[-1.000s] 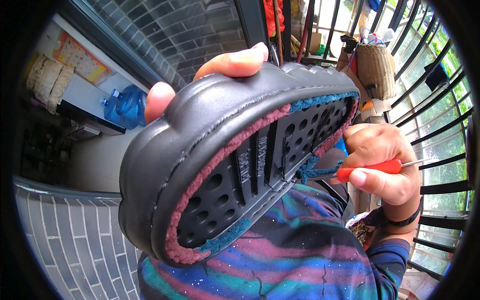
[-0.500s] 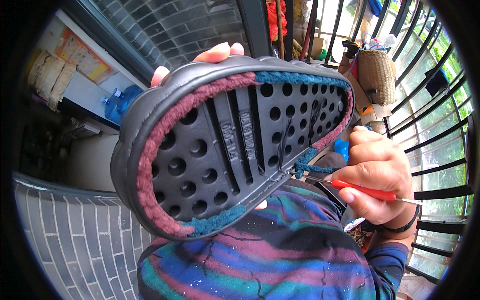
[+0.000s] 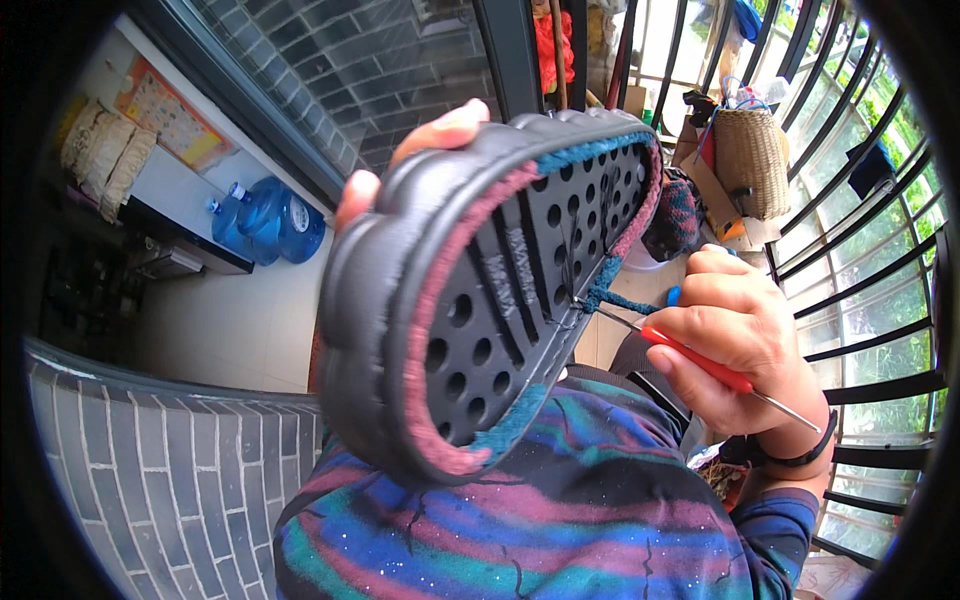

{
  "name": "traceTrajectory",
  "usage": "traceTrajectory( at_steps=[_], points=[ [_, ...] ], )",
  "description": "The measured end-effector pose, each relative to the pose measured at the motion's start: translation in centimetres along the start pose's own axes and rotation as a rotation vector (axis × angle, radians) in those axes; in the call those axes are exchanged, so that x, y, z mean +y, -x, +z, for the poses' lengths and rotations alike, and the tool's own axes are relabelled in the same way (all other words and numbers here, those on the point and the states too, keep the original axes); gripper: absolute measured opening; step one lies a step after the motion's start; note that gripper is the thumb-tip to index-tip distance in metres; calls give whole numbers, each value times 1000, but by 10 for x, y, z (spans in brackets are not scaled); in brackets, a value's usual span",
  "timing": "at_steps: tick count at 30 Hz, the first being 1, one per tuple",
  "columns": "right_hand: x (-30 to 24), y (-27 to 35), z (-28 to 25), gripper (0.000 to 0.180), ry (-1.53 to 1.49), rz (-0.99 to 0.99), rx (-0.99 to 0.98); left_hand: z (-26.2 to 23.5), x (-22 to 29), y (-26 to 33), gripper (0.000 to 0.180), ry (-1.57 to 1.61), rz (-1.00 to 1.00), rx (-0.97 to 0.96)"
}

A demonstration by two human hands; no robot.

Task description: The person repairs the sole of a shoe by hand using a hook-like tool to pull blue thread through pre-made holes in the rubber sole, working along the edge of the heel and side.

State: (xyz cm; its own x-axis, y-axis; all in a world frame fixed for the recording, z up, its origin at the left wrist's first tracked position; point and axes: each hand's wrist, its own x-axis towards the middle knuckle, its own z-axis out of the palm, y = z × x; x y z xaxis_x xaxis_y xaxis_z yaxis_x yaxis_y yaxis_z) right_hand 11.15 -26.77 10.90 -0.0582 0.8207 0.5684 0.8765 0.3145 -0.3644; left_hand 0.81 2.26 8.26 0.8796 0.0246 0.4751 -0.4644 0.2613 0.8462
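Left hand (mostly hidden) curls around the black shoe sole, tilted before a patterned shirt, teal yarn trailing from its edge beside a red-handled tool gripped by the closed right hand.

left hand: curled, mostly hidden | right hand: pinching, thumb lowermost

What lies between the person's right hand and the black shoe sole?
In the head view, the thin metal shaft of the red-handled tool and a strand of teal yarn lie between the right hand and the sole.
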Motion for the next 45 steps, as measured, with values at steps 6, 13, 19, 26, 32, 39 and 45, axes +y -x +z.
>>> traceTrajectory(
  at_steps=[6, 13, 19, 26, 32, 39, 45],
  points=[
    [8, 9, 16, 28, 94, -219, 205, 6, 12, 14, 67, -123, 171, 143],
    [8, 7, 28, 21, 537, -439, 324, 54, -31, 42, 65, -377, 175, 108],
    [-10, -8, 17, 29, 794, -140, 252, 70, -45, 46, 64, -393, 189, 165],
    [-9, -21, 11, 66, 830, 21, 93, 62, -44, 36, 62, -257, 218, 296],
    [-2, -24, 26, 57, 780, 72, 143, 49, -33, 35, 61, -227, 202, 310],
    [-2, -26, 26, 62, 659, 65, 133, 52, -32, 41, 59, -297, 184, 224],
    [8, -19, 26, 63, 657, -125, 113, 64, -50, 41, 58, -437, 163, 90]
  ],
)
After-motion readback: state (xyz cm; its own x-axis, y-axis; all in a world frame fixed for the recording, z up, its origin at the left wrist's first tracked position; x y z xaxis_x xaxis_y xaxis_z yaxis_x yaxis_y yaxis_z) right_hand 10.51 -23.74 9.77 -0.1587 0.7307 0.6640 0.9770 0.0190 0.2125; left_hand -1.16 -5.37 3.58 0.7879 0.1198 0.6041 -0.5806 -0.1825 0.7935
